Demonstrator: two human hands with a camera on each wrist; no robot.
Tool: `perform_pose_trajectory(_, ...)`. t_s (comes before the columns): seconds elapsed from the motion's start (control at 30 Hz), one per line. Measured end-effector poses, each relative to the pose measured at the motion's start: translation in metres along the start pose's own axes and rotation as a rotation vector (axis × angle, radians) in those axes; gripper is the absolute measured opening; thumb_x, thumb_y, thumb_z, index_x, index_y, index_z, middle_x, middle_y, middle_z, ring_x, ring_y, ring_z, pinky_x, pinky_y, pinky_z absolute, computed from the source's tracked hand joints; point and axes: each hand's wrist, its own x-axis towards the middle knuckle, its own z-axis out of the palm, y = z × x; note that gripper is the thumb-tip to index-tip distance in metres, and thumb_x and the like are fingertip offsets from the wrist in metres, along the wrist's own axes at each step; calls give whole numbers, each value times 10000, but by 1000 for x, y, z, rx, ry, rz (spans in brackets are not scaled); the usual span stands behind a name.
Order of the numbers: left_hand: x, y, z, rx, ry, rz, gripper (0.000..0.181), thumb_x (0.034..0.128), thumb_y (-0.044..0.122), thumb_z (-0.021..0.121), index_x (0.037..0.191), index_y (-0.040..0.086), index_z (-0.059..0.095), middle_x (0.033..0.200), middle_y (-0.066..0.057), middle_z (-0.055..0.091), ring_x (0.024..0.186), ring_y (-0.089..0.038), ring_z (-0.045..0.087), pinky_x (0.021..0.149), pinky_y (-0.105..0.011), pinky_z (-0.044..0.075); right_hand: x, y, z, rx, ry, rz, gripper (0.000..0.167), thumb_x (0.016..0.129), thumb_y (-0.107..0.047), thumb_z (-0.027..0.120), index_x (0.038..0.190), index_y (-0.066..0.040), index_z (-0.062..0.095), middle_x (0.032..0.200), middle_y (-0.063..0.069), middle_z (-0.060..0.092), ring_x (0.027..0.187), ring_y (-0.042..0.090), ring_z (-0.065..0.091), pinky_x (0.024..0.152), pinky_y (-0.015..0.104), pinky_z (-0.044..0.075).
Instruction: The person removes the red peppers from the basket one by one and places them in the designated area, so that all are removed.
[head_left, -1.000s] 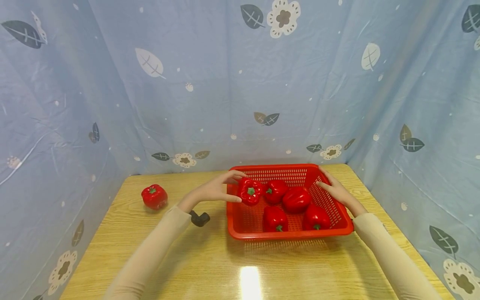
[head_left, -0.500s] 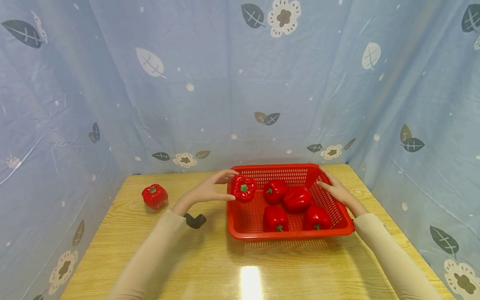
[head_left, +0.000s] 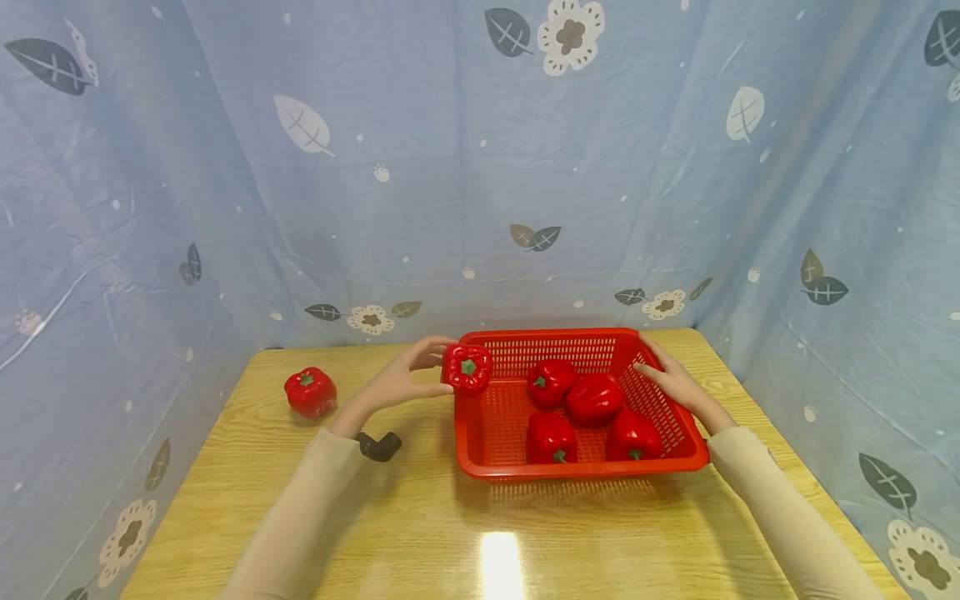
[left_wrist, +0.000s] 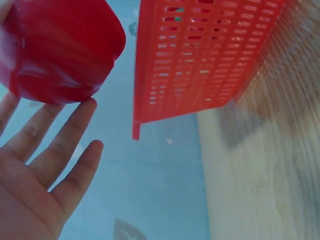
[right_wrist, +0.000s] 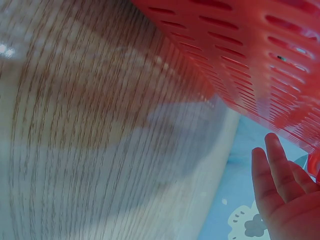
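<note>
A red bell pepper with a green stem is held by my left hand above the basket's left rim. The left wrist view shows the same pepper close up, its base against the fingertips and apart from the basket wall. My right hand holds the right rim of the red plastic basket, thumb inside and fingers along the outer side. Inside the basket lie several more bell peppers, among them one pepper at the front.
Another red bell pepper stands at the table's left. A small black object shows beside the left wrist, partly behind the sleeve; whether it is worn is unclear. A patterned blue curtain encloses the wooden table at back and sides.
My left hand has moved left with the bell pepper, from over the basket's inside to its left rim. My right hand and the basket have stayed put.
</note>
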Motion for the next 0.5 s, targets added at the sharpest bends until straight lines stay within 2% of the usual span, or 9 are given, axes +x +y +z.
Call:
perform_pose_trajectory(0.23, -10, -11, -4, -8, 40, -18, 653, 759, 329, 763, 1321, 318, 429, 1294, -32, 522, 1164, -265, 535, 999, -523, 385, 1, 3, 0, 10, 1, -5, 676, 967, -256, 480, 1493, -79, 94, 1479, 274, 207, 1175, 368, 431, 809, 87, 388)
perform_pose_trajectory(0.3, -13, -13, -5, -6, 55, -40, 658, 767, 313, 759, 1331, 310, 420, 1304, -38, 515, 1175, -266, 525, 1003, -510, 387, 1, 3, 0, 17, -1, -6, 679, 967, -251, 482, 1493, -80, 87, 1486, 271, 188, 1212, 389, 391, 908, 190, 410)
perform_pose_trajectory(0.4, -17, -15, -7, -6, 75, -55, 662, 773, 297, 756, 1339, 281, 413, 1317, -58, 506, 1188, -282, 512, 1002, -500, 394, 1, 2, 0, 9, 1, -4, 678, 968, -244, 478, 1492, -71, 84, 1487, 274, 179, 1219, 392, 380, 955, 301, 415)
perform_pose_trajectory(0.47, -19, -17, -8, -17, 93, -61, 658, 765, 319, 759, 1329, 286, 422, 1316, -52, 507, 1191, -282, 509, 989, -496, 409, 0, 1, -1, 3, 2, -3, 677, 969, -242, 478, 1491, -70, 82, 1487, 275, 177, 1217, 384, 382, 959, 332, 414)
perform_pose_trajectory(0.5, -20, -18, -8, -22, 105, -61, 653, 761, 330, 761, 1322, 290, 429, 1309, -48, 511, 1188, -280, 512, 978, -494, 421, 0, 0, -1, 0, 3, -5, 674, 970, -239, 477, 1490, -66, 84, 1483, 279, 184, 1197, 380, 403, 918, 269, 427)
